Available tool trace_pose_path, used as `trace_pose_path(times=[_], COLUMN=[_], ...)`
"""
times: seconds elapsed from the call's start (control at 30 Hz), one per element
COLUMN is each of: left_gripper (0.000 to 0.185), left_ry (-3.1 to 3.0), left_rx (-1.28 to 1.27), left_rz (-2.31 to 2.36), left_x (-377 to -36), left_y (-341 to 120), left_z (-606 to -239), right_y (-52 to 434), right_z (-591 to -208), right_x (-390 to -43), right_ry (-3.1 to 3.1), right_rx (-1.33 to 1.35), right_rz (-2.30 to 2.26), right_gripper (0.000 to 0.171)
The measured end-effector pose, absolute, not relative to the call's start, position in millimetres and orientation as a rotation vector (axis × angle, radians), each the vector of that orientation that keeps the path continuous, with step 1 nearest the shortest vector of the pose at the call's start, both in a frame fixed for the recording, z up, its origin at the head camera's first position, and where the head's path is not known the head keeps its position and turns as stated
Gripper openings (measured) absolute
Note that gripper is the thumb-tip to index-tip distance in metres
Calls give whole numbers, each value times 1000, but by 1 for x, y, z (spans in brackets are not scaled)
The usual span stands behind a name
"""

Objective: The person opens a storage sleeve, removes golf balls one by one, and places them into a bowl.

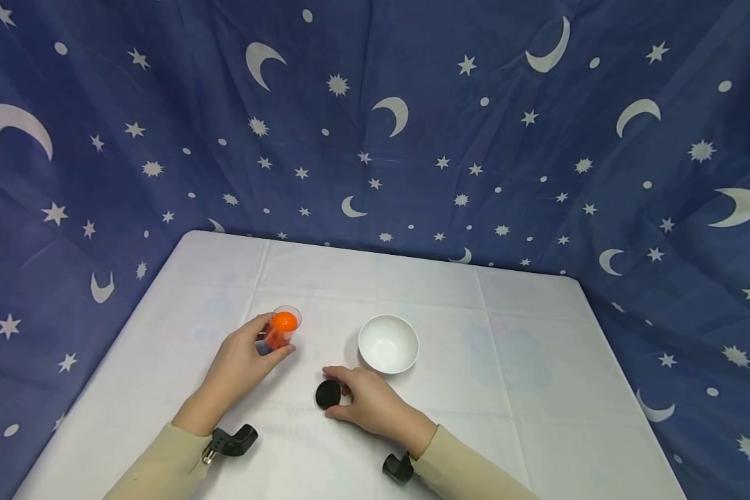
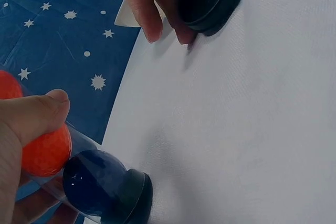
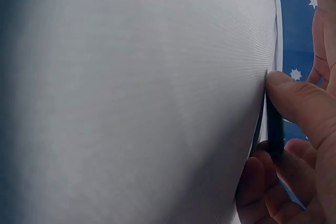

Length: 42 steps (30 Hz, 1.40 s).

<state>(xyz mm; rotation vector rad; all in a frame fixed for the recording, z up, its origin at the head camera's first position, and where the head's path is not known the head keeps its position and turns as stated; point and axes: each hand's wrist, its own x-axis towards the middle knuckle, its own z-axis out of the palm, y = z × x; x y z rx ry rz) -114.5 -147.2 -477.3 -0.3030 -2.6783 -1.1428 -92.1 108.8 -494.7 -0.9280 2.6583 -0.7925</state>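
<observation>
My left hand [image 1: 273, 339] grips a clear tube [image 1: 281, 330] at the table's left middle. The left wrist view shows an orange ball [image 2: 44, 150] in the tube above a dark blue ball [image 2: 92, 179], and a black base [image 2: 135, 195] down at the cloth. The tube's top is open, with the orange ball [image 1: 285, 322] showing. My right hand [image 1: 337, 392] pinches a round black lid [image 1: 327, 396] between thumb and fingers, low over the cloth. In the right wrist view the lid [image 3: 274, 129] appears edge-on. A white bowl [image 1: 388, 344] stands just behind my right hand and looks empty.
The table [image 1: 506, 389] wears a white cloth and a blue star-and-moon curtain [image 1: 412, 125] hangs behind and beside it. Black camera mounts [image 1: 234, 441] sit at both wrists.
</observation>
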Motion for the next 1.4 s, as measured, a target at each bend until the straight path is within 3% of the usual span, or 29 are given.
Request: trace_pose_path(times=[0.3,0.7,1.03,1.4], left_gripper=[54,60,57,61], left_ry=[-2664,-2596,-2585,-2636], left_rx=[-307,-382,-505,-575], left_rz=[-1133,-1098,-1018,-913], left_x=[-115,-114,-110,-110], left_y=[-146,-138,-124,-109], left_z=[-475,-465,-461,-461], right_y=[110,127,143,141], right_z=[-485,-446,-447,-451], right_x=[-89,-107,-126,-129], right_ry=[2682,2623,2662,2626], right_rx=[-956,-900,-749,-758], right_rz=[-808,-1294,-1494,-1539], right_gripper=[62,62,60,57])
